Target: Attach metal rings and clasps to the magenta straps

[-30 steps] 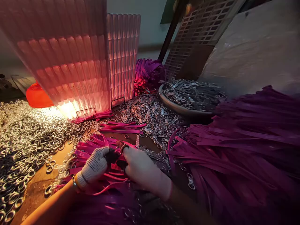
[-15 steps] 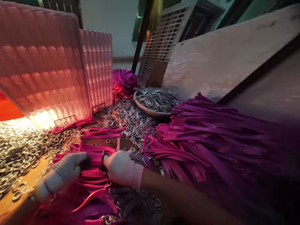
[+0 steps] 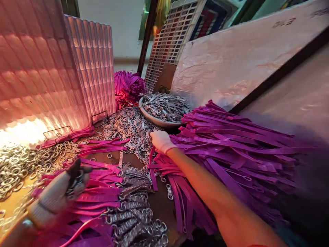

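Observation:
My right hand (image 3: pixel 160 140), in a pale glove, reaches out to the near edge of a big heap of purple straps (image 3: pixel 231 151); its fingers curl down onto the straps. My left hand (image 3: pixel 60 192), in a knitted glove, is blurred by motion low at the left. It appears closed on a small metal ring piece (image 3: pixel 74 180) above a pile of pink straps (image 3: pixel 97 192). Finished straps with ring chains (image 3: pixel 136 212) lie in front of me.
Loose metal rings (image 3: pixel 17 161) cover the table's left side. A shallow dish of metal clips (image 3: pixel 161 108) stands at the back. A ribbed translucent panel (image 3: pixel 51 68) rises at the left; boards and a grid rack (image 3: pixel 172 37) lean behind.
My right hand left the pink straps and stretched forward to the purple heap. My left hand lifted and drifted left. The view swung rightward.

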Demonstrator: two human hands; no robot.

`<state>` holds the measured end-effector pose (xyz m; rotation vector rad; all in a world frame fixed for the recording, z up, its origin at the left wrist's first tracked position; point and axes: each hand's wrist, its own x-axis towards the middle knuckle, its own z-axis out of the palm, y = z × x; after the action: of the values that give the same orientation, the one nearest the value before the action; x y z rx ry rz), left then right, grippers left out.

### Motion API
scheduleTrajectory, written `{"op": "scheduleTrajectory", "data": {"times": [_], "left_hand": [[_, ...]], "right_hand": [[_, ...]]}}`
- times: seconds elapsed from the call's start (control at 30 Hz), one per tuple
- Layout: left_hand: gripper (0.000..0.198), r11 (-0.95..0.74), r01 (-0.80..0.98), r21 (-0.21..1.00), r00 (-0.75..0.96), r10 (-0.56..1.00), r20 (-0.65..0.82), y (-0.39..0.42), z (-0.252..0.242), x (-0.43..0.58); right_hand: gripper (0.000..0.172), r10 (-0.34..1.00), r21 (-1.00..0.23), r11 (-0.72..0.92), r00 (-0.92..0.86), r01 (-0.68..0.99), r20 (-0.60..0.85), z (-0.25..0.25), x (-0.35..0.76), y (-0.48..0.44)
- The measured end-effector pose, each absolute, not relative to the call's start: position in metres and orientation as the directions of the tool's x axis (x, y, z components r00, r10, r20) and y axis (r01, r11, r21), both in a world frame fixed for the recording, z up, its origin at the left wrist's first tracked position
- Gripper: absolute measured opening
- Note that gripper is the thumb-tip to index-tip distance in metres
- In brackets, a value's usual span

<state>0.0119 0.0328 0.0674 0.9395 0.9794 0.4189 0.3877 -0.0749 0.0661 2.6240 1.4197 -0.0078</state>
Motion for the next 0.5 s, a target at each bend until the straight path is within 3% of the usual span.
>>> {"op": "scheduleTrajectory", "data": {"times": [0.13,0.2,0.33,0.4,0.43,0.5], "left_hand": [[0.045,0.771,0.103,0.628,0.744,0.359,-0.563,0.029,0.065,0.044],[0.037,0.785,0.113,0.609,0.785,0.305,-0.539,0.028,0.064,0.045],[0.018,0.670,0.161,0.725,0.770,0.374,-0.517,0.019,0.064,0.037],[0.025,0.556,0.183,0.811,0.771,0.430,-0.469,0.012,0.065,0.031],[0.030,0.493,0.193,0.849,0.768,0.463,-0.443,0.009,0.066,0.030],[0.036,0.383,0.218,0.898,0.747,0.526,-0.406,0.004,0.069,0.027]], "right_hand": [[0.035,0.797,0.184,-0.580,0.600,0.793,-0.071,0.038,0.413,-0.063],[0.035,0.802,0.184,-0.576,0.594,0.797,-0.063,0.028,0.416,-0.067],[0.032,0.788,0.151,-0.609,0.615,0.778,0.011,0.028,0.412,-0.074],[0.033,0.787,0.124,-0.617,0.614,0.777,0.069,0.034,0.396,-0.072],[0.035,0.801,0.089,-0.598,0.591,0.797,0.094,0.038,0.383,-0.070],[0.041,0.869,-0.115,-0.470,0.481,0.875,0.113,0.045,0.347,-0.068]]}}
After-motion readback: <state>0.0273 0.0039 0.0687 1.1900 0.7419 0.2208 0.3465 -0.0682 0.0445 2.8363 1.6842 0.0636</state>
